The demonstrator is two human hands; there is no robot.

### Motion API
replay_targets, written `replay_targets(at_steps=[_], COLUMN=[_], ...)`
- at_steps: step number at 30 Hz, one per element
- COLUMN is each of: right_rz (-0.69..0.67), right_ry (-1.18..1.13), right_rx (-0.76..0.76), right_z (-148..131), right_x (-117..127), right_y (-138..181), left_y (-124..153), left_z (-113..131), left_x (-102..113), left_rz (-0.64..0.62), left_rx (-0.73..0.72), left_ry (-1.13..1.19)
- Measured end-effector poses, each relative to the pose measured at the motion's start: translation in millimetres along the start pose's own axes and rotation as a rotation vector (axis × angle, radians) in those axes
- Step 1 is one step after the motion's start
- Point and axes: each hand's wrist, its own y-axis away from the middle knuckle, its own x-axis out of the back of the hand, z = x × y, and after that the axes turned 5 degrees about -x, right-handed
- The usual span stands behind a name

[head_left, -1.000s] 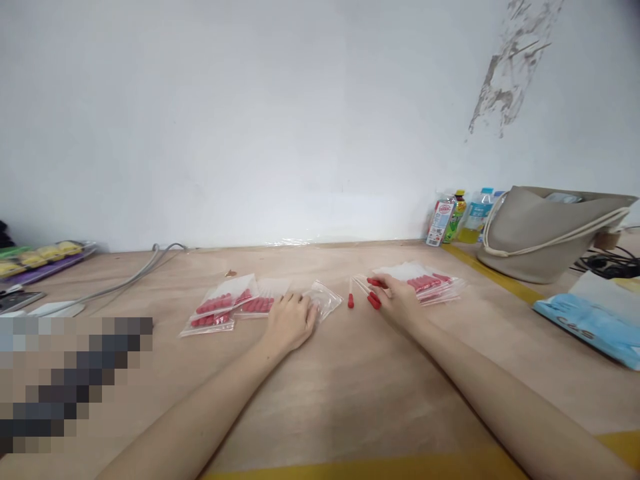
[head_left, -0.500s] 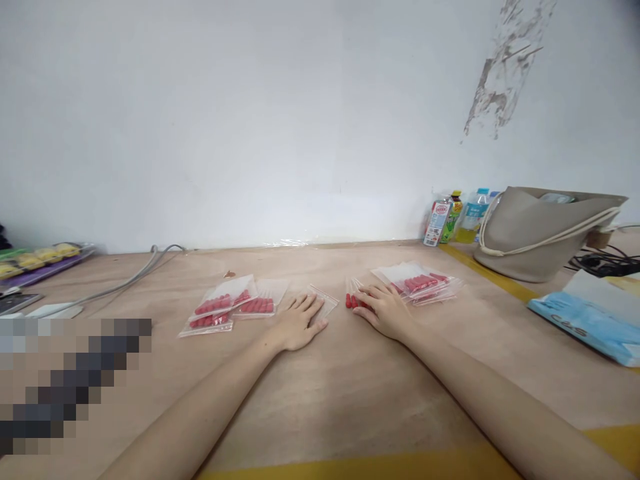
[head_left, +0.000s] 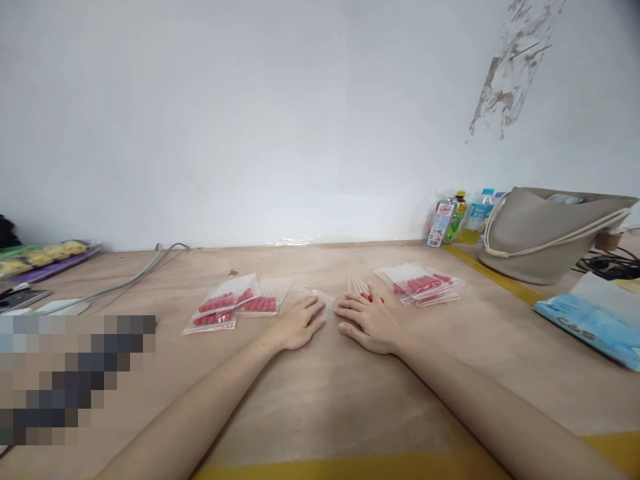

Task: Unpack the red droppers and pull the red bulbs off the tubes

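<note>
Two bare hands lie palm-down at the centre of the frame on a wooden tabletop point(head_left: 320, 400). The left hand point(head_left: 299, 323) has its grip spread flat, fingertips pressing the near edge of one empty clear bag point(head_left: 316, 295); the bag lies directly above the fingers in the frame and is partly covered by them. The right hand point(head_left: 367, 321) also lies with fingers extended and loosely spread, resting over a small cluster of red-capped tubes point(head_left: 364, 291); the tubes project from beneath the fingertips toward the upper centre, and their number cannot be counted (most of their length is hidden by the hand and the rest is blurred). Left of centre lie three filled bags point(head_left: 231, 303) of red-capped tubes, overlapping one another. Right of centre, just beyond the right hand, sits a second stack of filled bags point(head_left: 419, 283), whose count is unclear because they overlap. At the upper right edge of the tabletop stand several bottles point(head_left: 460, 217) beside a grey bag point(head_left: 545, 233), with a blue packet point(head_left: 590, 323) below it, cut off by the frame edge. A grey cable point(head_left: 125, 280) runs along the left, toward a tray point(head_left: 40, 257) at the far left edge. A pixelated patch covers the lower left.
</note>
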Motion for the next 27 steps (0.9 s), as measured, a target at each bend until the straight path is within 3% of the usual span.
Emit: replay_targets(at_steps=[2,8,13,21,23,27], right_rz=[0.029,0.065,0.061,0.160,0.186,0.163], right_ry=[0.016,0.040,0.044,0.076,0.089,0.105], right_rx=[-0.021,-0.020,-0.024,-0.060,-0.080,-0.142], right_z=[1.1,1.1,0.9,6.3,9.8,14.9], right_x=[-0.4,0.7,0.5,-3.0,-3.1,-2.8], right_y=[1.0,2.3,1.9,3.5,4.8,6.0], left_y=[-1.7,-17.9,-19.7,-10.2,-1.5,26.6], left_z=[-3.6,-20.3,-29.2,-18.4,-24.5,-47.8], left_x=[-5.2,-9.4,-0.3,27.3,38.7,56.6], left_rz=[-0.029,0.085,0.153,0.267,0.236,-0.011], left_rx=[0.051,0.211,0.261,0.299,0.327,0.275], left_ry=[-0.045,-0.216,-0.319,-0.471,-0.478,-0.360])
